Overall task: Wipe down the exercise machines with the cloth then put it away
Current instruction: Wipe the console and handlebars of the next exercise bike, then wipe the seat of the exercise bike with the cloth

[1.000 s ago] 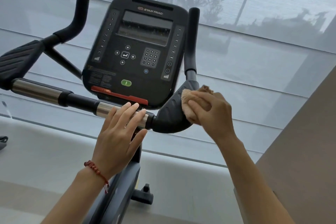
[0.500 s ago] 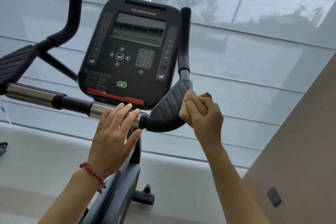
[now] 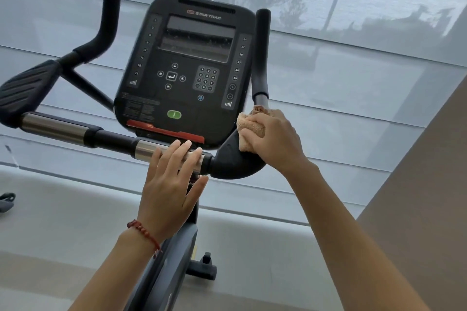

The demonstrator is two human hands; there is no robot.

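Right hand (image 3: 274,139) gripping bunched orange cloth (image 3: 250,131), rubbing right elbow pad (image 3: 232,159) beneath it. Left hand (image 3: 169,184), fingers spread, resting on chrome grip (image 3: 144,149). Wiping mid-way; stowing cloth pending.

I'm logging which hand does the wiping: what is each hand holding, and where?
The right hand holds the bunched cloth, fingers wrapped over its middle. The left hand holds nothing; it rests flat on the metal bar.

At centre frame, the right hand (image 3: 274,139) presses a bunched cloth (image 3: 250,131) on the bike's (image 3: 187,70) right black pad (image 3: 232,161). The left hand (image 3: 169,184) lies flat on the steel bar (image 3: 149,149), fingers spread.
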